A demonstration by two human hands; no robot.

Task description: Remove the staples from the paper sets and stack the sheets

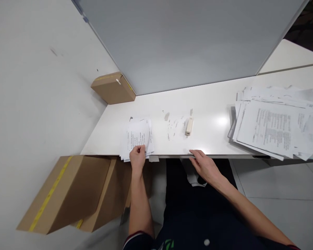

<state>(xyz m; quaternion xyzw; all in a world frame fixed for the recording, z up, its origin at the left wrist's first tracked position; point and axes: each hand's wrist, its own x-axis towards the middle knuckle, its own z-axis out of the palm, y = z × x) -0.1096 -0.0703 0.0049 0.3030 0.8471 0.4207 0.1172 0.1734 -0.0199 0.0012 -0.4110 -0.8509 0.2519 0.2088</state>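
My left hand [137,157] pinches the front edge of the top sheet on a small pile of printed papers [137,134] at the left part of the white table; that sheet curls up a little at its right side. At the table's front edge, my right hand [202,165] has its fingers apart and holds nothing. A small cream-coloured stapler-like object [189,126] lies beyond my right hand, beside dark smudges on the tabletop. To the far right sits a large, uneven pile of printed papers [273,128], partly over the front edge.
A cardboard box [114,91] stands at the table's back left corner. Larger cardboard boxes with yellow tape [65,194] are below the table at the left. A grey panel [193,45] rises along the back edge, and a white wall [28,86] borders the left side.
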